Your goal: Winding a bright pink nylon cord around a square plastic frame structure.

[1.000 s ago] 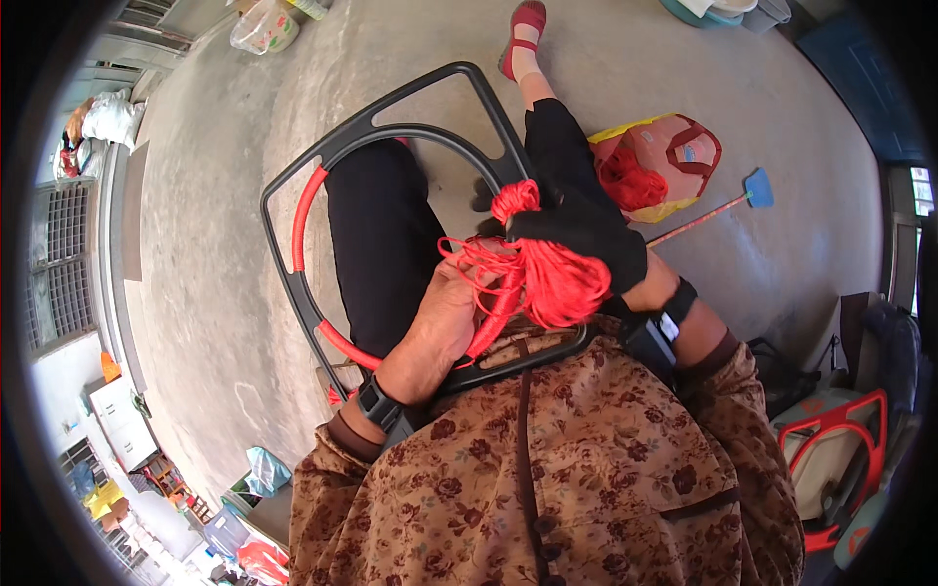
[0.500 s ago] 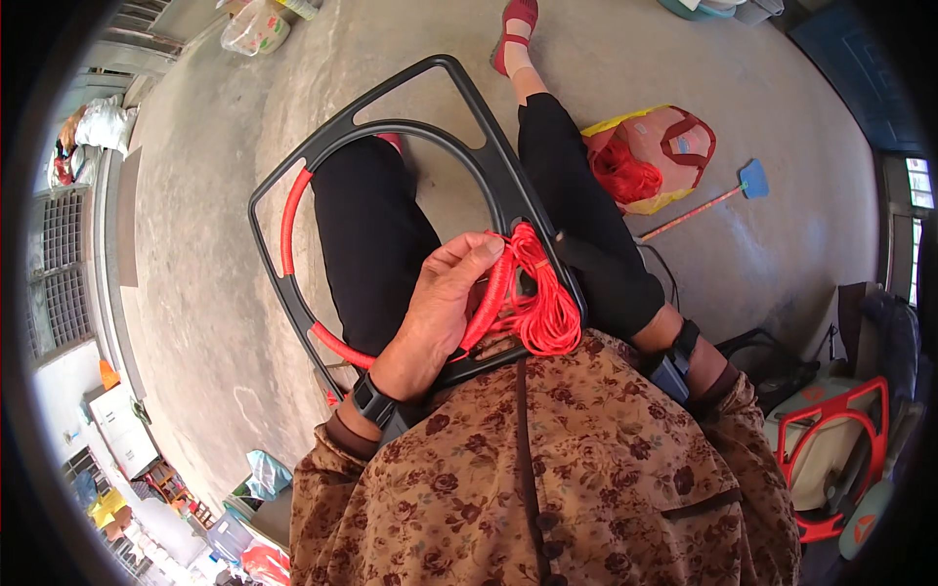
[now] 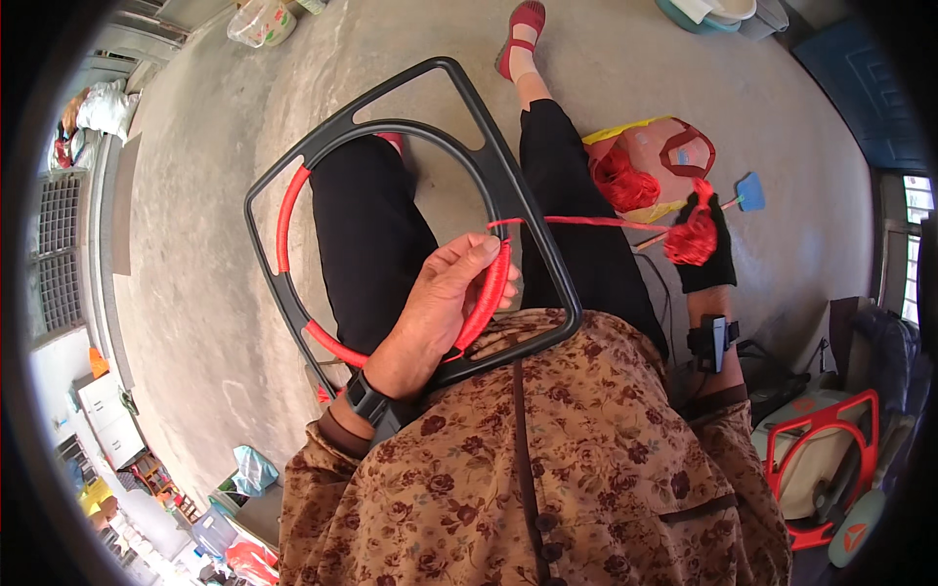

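Observation:
Across my lap lies a black plastic frame (image 3: 567,278) with a round opening inside it. Parts of its ring are wrapped in red cord. My left hand (image 3: 445,283) is closed round the red-wrapped section (image 3: 489,298) of the ring, thumb and finger pinching at the upper end of the wrapping. From there a strand of cord (image 3: 596,222) runs taut to the right. My right hand (image 3: 711,256), in a black glove, is held out past my right leg, closed on a bundle of red cord (image 3: 690,242). Its fingers are partly hidden by the bundle.
A red and yellow bag (image 3: 674,146) with red cord stands on the concrete floor beyond my right leg. A blue fly swatter (image 3: 749,191) lies beside it. At the lower right is a chair with a red frame (image 3: 870,449). Basins (image 3: 718,12) stand at the far right.
My right hand has moved out from under the frame to the right, carrying the cord bundle and drawing the strand tight. My left hand has kept its grip on the ring.

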Available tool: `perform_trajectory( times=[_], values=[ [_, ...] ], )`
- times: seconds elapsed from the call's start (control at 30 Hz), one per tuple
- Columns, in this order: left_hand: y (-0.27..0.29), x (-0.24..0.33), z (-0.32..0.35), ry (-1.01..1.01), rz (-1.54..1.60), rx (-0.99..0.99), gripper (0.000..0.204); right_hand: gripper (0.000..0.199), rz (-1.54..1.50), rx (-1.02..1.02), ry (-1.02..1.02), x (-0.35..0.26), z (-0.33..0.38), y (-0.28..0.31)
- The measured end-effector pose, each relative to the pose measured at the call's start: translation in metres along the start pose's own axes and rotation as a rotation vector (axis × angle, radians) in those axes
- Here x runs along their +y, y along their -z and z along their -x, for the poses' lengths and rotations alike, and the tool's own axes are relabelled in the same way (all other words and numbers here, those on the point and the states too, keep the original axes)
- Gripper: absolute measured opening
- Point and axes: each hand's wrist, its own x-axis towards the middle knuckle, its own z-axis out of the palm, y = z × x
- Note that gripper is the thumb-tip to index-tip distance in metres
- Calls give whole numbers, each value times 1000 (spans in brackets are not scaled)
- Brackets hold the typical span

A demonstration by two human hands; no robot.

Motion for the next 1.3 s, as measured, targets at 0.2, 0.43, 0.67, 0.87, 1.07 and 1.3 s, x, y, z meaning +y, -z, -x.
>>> perform_trajectory(
  times=[0.2,0.43,0.67,0.87,1.07,1.3],
  values=[
    [-2,2,2,17,39,47,20,28,156,-80,-40,-28,7,25],
    [-4,8,2,4,21,73,13,28,1216,-162,414,16,3,-86],
    [-5,2,1,98,13,30,15,21,448,-361,-159,98,-4,-190],
    [0,-2,1,203,120,106,19,21,331,-597,-447,86,26,-213],
    [9,-14,-3,-103,79,94,13,21,486,-611,-364,74,52,-216],
    [11,-8,2,-43,69,55,9,31,1384,-707,58,76,85,-186]
  ],
)
